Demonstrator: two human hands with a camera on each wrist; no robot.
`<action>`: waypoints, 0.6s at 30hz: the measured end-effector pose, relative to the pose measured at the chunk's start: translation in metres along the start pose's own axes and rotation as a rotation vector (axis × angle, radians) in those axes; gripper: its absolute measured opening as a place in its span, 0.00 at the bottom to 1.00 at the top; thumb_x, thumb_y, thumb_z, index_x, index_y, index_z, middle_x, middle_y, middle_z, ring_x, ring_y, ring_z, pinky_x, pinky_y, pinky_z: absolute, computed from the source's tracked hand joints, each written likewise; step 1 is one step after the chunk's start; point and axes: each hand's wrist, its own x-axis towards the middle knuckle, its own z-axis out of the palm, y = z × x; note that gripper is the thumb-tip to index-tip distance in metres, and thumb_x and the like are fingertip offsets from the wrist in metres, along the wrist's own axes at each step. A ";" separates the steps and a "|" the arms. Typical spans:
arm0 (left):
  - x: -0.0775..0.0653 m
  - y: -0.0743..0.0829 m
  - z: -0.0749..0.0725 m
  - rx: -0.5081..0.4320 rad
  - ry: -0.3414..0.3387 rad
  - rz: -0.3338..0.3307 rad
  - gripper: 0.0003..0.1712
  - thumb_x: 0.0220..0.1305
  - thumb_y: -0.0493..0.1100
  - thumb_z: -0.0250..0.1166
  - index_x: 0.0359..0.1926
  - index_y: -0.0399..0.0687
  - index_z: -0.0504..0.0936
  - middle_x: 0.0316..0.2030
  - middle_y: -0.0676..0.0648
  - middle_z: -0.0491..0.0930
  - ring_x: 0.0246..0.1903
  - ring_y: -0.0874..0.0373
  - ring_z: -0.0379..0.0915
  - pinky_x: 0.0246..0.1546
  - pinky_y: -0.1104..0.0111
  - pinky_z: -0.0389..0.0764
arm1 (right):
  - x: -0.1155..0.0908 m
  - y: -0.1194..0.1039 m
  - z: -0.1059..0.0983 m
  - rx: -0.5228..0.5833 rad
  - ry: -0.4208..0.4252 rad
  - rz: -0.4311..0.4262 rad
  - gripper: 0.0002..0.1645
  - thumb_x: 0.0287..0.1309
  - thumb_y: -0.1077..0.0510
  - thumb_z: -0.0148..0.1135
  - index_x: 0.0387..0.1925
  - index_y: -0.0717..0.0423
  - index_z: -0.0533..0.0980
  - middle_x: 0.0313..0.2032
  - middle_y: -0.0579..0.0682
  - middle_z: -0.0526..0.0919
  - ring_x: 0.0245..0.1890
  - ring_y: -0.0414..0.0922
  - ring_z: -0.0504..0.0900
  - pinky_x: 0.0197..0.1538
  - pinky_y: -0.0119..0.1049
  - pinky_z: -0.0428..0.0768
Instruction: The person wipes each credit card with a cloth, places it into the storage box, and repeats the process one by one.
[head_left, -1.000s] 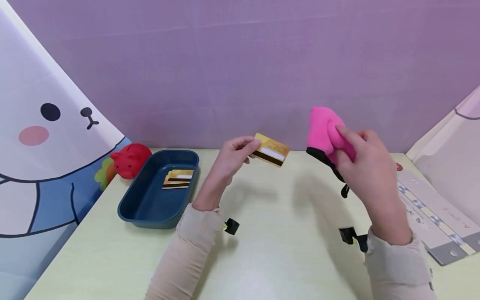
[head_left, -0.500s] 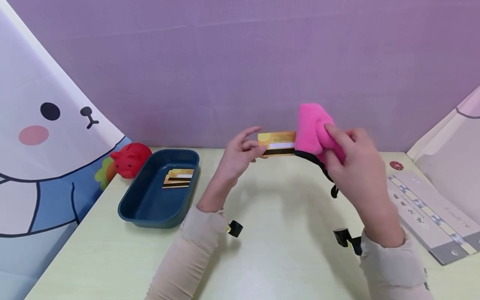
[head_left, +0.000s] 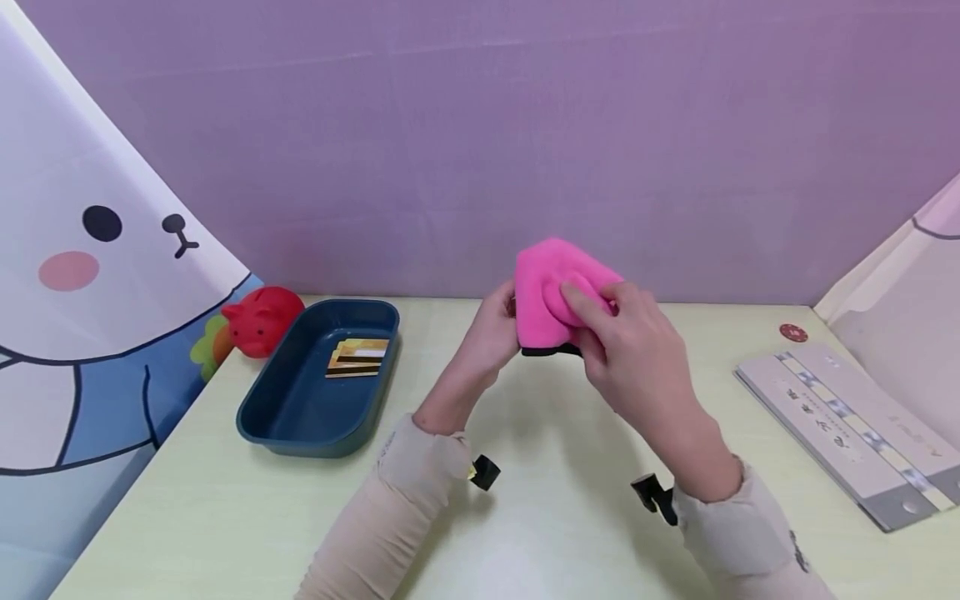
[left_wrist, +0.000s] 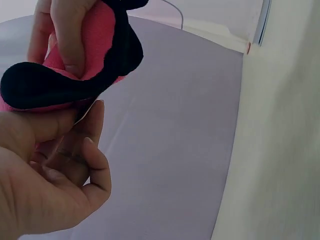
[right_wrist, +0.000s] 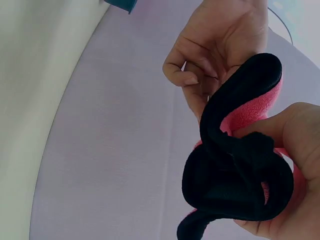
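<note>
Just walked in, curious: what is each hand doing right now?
Left hand: fingers curled at the soft pink cloth with black edge; what they hold is hidden.
Right hand: grips that cloth.

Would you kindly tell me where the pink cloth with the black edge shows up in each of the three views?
Head: pink cloth at centre, above the table, gripped between both hands.
Left wrist: top left, black edge below it.
Right wrist: right side, its black edge looped in front.
Shared landmark: the purple wall behind, also seen at and.
</note>
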 end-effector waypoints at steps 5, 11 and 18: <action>0.001 0.002 -0.001 -0.029 -0.010 -0.049 0.25 0.67 0.28 0.55 0.63 0.45 0.75 0.46 0.40 0.82 0.39 0.61 0.75 0.35 0.71 0.75 | 0.000 0.003 0.000 0.011 -0.043 0.028 0.23 0.55 0.62 0.71 0.54 0.51 0.83 0.40 0.64 0.79 0.34 0.59 0.76 0.27 0.51 0.78; 0.003 0.006 -0.008 -0.053 -0.056 -0.062 0.16 0.65 0.29 0.60 0.53 0.43 0.78 0.37 0.46 0.85 0.30 0.62 0.78 0.32 0.70 0.74 | 0.002 0.015 -0.009 -0.017 -0.065 0.117 0.24 0.56 0.64 0.68 0.55 0.51 0.82 0.40 0.67 0.79 0.36 0.61 0.77 0.24 0.56 0.78; 0.003 0.010 -0.024 -0.112 -0.072 -0.088 0.19 0.65 0.35 0.66 0.56 0.48 0.78 0.32 0.55 0.84 0.31 0.60 0.78 0.33 0.68 0.71 | 0.003 0.036 -0.022 -0.055 -0.101 0.257 0.25 0.59 0.64 0.61 0.58 0.51 0.81 0.42 0.66 0.77 0.40 0.62 0.75 0.26 0.59 0.75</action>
